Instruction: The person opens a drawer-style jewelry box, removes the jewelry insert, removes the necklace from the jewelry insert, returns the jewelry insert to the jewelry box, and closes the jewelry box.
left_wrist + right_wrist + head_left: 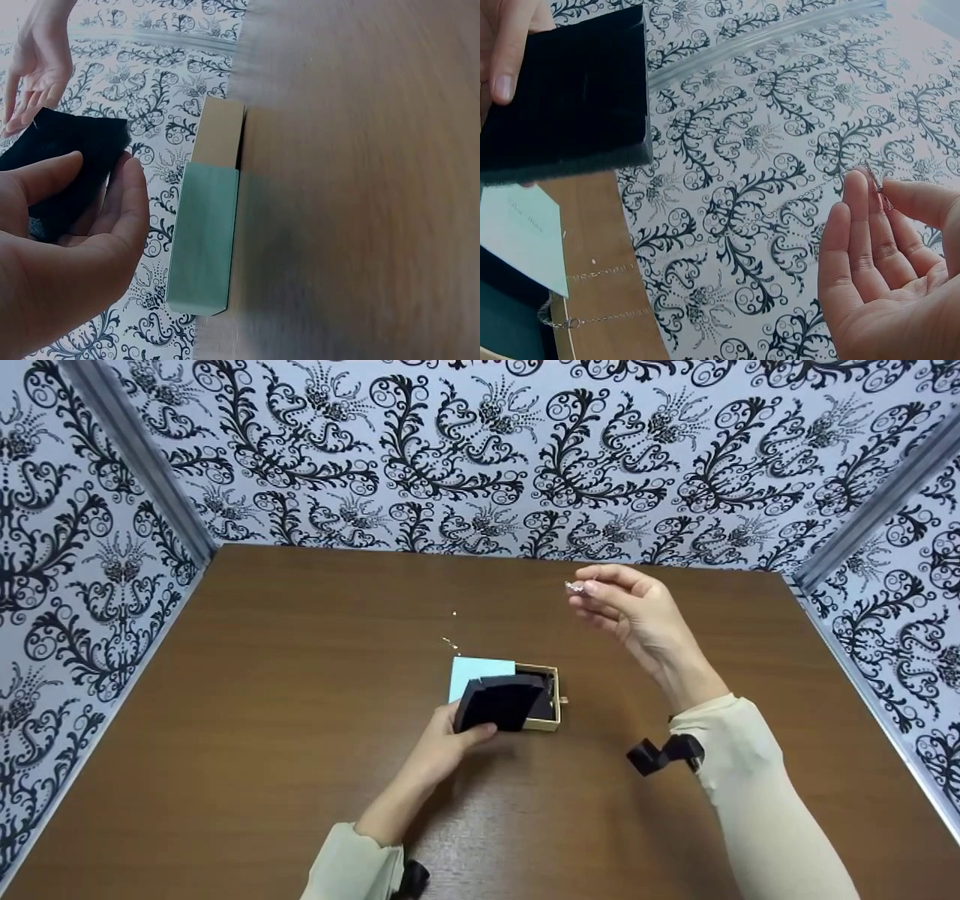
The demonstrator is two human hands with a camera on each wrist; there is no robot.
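My left hand (435, 750) grips a flat black velvet-faced pad (499, 705), thumb on its face and fingers behind, held tilted above a small box. Raised at the right, my right hand (645, 619) pinches a sparkling silver necklace (575, 587) between thumb and fingertips. Its thin chain (802, 196) runs from the fingers towards the left in the right wrist view. Below the pad, the box has a turquoise sleeve (480, 667) and a partly pulled-out tan drawer (219, 133). More dark lining and some chain (547, 315) show inside the drawer; the pad hides part of it.
Just behind the box, a length of fine chain (450, 643) and a tiny bright spot (454, 613) show on the brown table (300, 660). Patterned walls (480, 457) enclose the table at the back and both sides. Each wrist wears a black camera mount (664, 755).
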